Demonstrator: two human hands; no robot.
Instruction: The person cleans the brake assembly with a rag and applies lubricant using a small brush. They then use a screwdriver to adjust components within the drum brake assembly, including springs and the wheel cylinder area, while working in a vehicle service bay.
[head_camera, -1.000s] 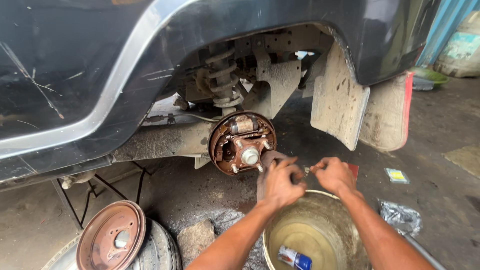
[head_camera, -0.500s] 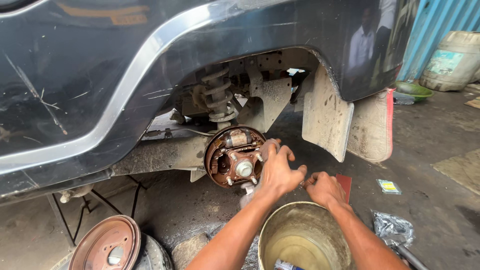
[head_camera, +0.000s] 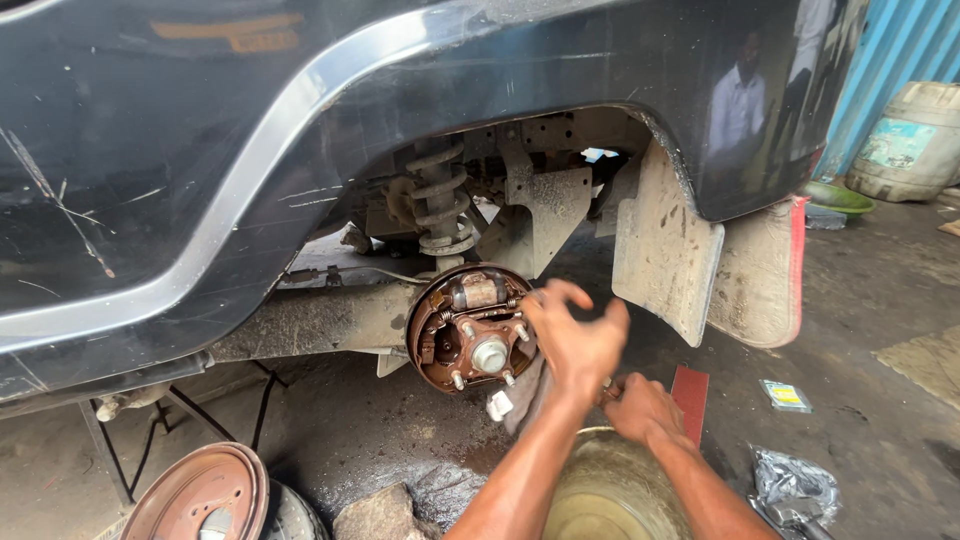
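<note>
Now you are reaching your left hand (head_camera: 575, 340) forward with the forearm rising from below, fingers spread and empty, just beside the right edge of the rusty brake hub (head_camera: 470, 330) under the wheel arch. Your right hand (head_camera: 645, 408) is sitting lower, above the bucket (head_camera: 610, 490), curled around something small; I cannot tell what. A brake drum (head_camera: 200, 495) is lying at lower left.
</note>
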